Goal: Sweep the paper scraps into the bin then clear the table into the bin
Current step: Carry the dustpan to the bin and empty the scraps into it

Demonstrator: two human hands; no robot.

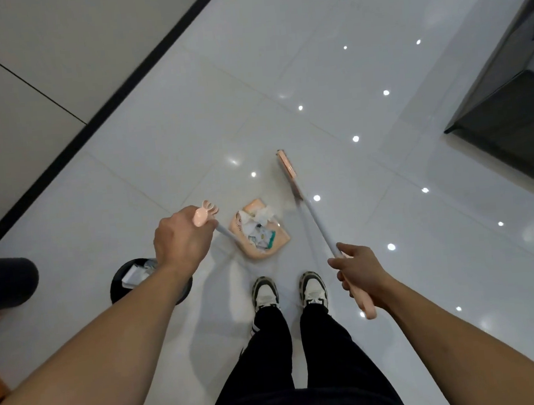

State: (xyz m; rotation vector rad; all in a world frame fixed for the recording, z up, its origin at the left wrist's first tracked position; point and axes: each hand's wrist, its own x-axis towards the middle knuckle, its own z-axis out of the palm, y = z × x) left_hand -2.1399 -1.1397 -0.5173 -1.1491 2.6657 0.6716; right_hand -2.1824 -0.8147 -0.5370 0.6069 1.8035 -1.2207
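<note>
The left hand (178,239) is gripping the scrap-filled pink plastic dustpan's (259,232) handle at centre frame; the right hand (360,273) is gripping the pink long-handled broom (311,213).

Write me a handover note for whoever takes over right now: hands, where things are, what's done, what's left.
Left hand grips the dustpan handle; pan holds paper scraps.
Right hand grips the broom handle; its head is on the floor just beyond the pan.
Bin stands by the left forearm, some paper already in it.
Done: scraps in pan. Left: tip pan into bin, then clear the table, which is out of view.
</note>
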